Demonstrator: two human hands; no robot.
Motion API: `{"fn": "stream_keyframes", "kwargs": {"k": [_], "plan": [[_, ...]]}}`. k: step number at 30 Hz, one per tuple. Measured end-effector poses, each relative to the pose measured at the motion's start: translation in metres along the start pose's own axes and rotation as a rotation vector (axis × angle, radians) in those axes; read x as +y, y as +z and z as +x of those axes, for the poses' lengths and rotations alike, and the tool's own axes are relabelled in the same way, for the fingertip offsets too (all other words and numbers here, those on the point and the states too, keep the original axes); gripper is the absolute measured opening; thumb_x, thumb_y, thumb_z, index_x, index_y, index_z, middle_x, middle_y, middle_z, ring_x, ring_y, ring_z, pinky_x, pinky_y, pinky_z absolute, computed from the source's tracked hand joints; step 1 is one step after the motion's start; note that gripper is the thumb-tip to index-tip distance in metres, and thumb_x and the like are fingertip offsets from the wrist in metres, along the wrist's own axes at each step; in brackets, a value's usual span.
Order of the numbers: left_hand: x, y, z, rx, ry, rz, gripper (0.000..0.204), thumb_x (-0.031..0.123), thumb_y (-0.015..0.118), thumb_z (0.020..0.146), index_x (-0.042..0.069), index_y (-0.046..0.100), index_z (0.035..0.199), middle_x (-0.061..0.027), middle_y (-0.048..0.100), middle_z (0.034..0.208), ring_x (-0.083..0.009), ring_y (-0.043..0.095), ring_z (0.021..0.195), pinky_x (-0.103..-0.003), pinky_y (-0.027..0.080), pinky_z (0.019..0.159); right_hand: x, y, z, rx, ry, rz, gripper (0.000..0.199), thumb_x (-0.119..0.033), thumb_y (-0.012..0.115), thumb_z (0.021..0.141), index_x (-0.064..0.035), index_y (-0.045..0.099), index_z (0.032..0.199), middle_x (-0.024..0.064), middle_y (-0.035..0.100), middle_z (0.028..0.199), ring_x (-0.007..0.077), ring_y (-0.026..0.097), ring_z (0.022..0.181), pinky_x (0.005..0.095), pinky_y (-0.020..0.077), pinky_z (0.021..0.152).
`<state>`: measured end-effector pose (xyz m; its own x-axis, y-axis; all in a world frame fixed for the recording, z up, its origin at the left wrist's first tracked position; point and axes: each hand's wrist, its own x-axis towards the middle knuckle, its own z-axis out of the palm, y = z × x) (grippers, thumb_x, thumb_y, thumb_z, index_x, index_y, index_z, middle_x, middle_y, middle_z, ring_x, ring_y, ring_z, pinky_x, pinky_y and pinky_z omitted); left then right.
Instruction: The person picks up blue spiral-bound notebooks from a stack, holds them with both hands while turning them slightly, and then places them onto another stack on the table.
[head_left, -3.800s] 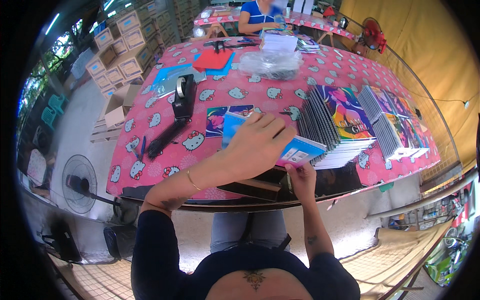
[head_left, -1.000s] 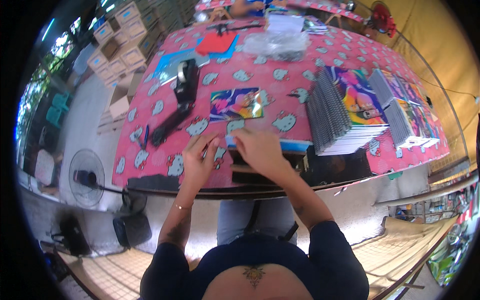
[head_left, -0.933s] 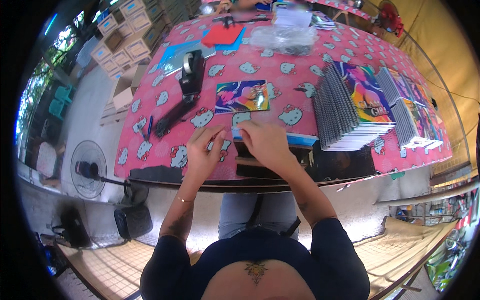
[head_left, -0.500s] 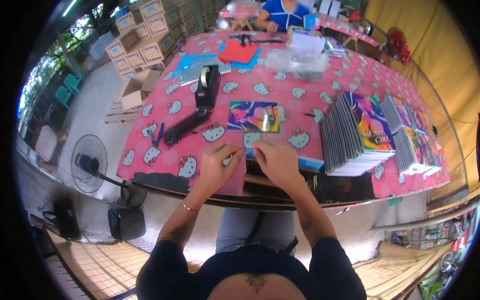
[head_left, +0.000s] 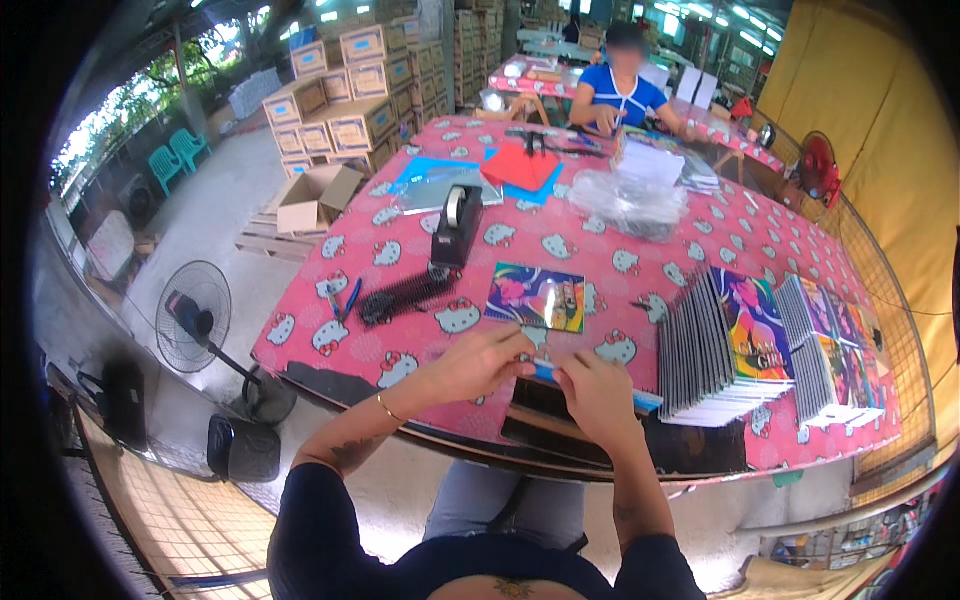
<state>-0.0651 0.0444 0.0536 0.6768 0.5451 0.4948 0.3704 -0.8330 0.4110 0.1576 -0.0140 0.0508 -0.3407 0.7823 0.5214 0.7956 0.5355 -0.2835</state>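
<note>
At the near edge of the table, my left hand and my right hand almost meet, both with fingers pinched. Between and under them lies a flat blue-and-white edged thing, mostly covered by my right hand. My right fingertips grip its edge; what my left fingertips pinch is too small to make out. Just beyond my hands lies a notebook with a colourful cover. Left of it is a heap of black binding coils, and behind that stands a black tape dispenser.
Pliers lie at the left. Stacked spiral notebooks stand right, beside more stacks. Clear plastic and a red sheet lie farther back. A person in blue works across the table. A fan stands left.
My view has tilted up, so the table sits lower in the picture. My left hand has moved closer to my right, its forearm now slanting more. The person opposite shows more fully.
</note>
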Motion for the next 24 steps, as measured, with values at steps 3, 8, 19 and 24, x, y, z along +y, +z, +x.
{"fn": "stream_keyframes", "kwargs": {"k": [3,8,19,24], "plan": [[-0.003,0.008,0.008,0.037,0.093,0.193,0.023,0.025,0.069,0.091,0.007,0.062,0.104,-0.0138,0.058,0.090,-0.0351,0.063,0.081,-0.044,0.051,0.068,0.000,0.002,0.000,-0.038,0.055,-0.008,0.020,-0.014,0.064,0.092,-0.0110,0.070,0.111,0.0095,0.065,0.084,0.0343,0.066,0.070,0.0445,0.0512,0.059],[-0.014,0.003,0.011,-0.169,-0.068,0.068,0.027,0.029,0.068,0.091,0.007,0.062,0.106,-0.0089,0.057,0.099,-0.0288,0.063,0.091,-0.042,0.051,0.072,0.000,0.003,0.002,-0.052,0.066,0.023,0.017,-0.013,0.063,0.091,-0.0117,0.069,0.107,0.0088,0.065,0.084,0.0339,0.066,0.069,0.0445,0.0512,0.059],[0.026,0.101,-0.060,0.136,-0.157,0.574,0.082,0.056,0.054,0.093,-0.002,0.040,0.149,-0.0208,0.034,0.158,-0.0354,0.029,0.149,-0.071,0.022,0.109,-0.001,0.003,0.005,-0.033,0.070,0.011,0.020,-0.013,0.062,0.090,-0.0117,0.069,0.109,0.0091,0.065,0.090,0.0316,0.067,0.078,0.0436,0.0519,0.063],[0.029,0.087,-0.044,0.004,-0.133,0.595,0.083,0.057,0.056,0.091,-0.001,0.040,0.148,-0.0199,0.036,0.158,-0.0348,0.036,0.145,-0.066,0.028,0.110,0.003,-0.019,-0.013,-0.011,-0.017,-0.100,0.024,-0.013,0.063,0.088,-0.0127,0.069,0.111,0.0077,0.067,0.090,0.0284,0.068,0.081,0.0423,0.0512,0.069]]}}
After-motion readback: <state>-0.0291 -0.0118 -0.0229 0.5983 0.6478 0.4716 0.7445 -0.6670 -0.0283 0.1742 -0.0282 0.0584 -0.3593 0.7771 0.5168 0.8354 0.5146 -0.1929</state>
